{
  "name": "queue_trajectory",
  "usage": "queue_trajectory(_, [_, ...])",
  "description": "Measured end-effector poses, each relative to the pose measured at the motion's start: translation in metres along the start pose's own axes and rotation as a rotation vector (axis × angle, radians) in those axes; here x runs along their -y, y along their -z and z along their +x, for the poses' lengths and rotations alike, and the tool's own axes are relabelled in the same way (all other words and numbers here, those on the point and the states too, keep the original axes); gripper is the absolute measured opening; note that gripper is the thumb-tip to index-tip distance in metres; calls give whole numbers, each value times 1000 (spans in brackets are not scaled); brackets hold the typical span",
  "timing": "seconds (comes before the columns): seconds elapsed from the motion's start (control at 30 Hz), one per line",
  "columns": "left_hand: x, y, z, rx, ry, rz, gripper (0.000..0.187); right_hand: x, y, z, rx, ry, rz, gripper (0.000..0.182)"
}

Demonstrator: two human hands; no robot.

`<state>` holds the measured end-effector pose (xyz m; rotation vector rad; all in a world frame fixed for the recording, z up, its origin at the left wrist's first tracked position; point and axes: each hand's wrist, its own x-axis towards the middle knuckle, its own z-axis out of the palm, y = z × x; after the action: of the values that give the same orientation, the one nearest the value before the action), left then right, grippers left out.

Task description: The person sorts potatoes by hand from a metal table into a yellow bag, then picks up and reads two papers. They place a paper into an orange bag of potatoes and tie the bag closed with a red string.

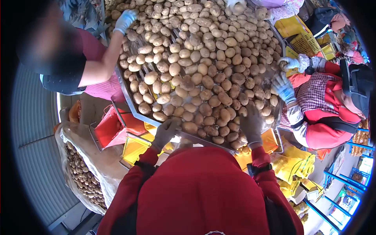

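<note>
- While both gloved hands work the near end of the tray (126, 91), the left hand (166, 131) rests at the tray's near rim, fingers curled loosely around nothing I can make out; whether they clasp a potato cannot be told
- Right hand (251, 123) lies flat among the potatoes (203, 70), fingers spread and slack over several of them, none clearly gripped
- Potatoes fill the tray from just under the fingertips to the far end, packed touching one another; a few lie between the two hands at the rim
- To sort well, I judge each hand should close on one potato at a time and lift it straight up, since neighbours press on every side and a sideways pull would roll them
- Behind the left fingers the metal rim runs close; a red chute (113, 127) and yellow crates (135, 149) sit just below it, so a dropped potato would fall there
- Left of the left hand, a sack (84, 176) holds more potatoes
- Beyond the right fingertips, a co-worker's blue gloves (282, 87) work near; another co-worker's glove (125, 19) reaches in at the far left
- Open room is mainly upward and back toward the body; sideways room is tight
</note>
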<state>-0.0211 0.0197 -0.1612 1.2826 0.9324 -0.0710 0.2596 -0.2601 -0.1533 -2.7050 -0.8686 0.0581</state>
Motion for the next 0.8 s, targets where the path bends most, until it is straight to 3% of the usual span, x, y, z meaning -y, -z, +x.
queue_trajectory(0.07, [-5, -5, -1, 0, -10, 9, 36, 46, -13, -2, 36, 208, 212, 42])
queue_trajectory(0.17, [2, -5, 0, 32, -81, 19, 36, 71, -35, -20, 2, 585, -35, 39])
queue_trajectory(0.23, [-9, -3, -3, 37, -121, 229, 34, 52, -42, -32, 15, 570, 22, 41])
queue_trajectory(0.33, [-28, -12, 0, -121, -308, 671, 34, 31, -30, -47, 55, 591, 39, 41])
queue_trajectory(0.37, [-34, -14, 12, -80, -394, 845, 34, 28, -24, -53, 82, 591, 69, 41])
queue_trajectory(0.47, [-33, -36, 52, -156, -687, 945, 34, 10, -31, -68, 106, 594, 141, 40])
queue_trajectory(0.57, [-50, -74, 88, -86, -458, 1057, 36, -4, -39, -80, 122, 560, 168, 41])
queue_trajectory(0.67, [-57, -87, 105, -92, -569, 1035, 31, 2, -33, -73, 157, 561, 171, 39])
queue_trajectory(0.77, [-91, -87, 85, 63, -464, 1231, 44, 18, -29, -64, 172, 566, 179, 37])
queue_trajectory(0.8, [-83, -80, 82, 46, -449, 1039, 45, 19, -25, -63, 169, 570, 188, 36])
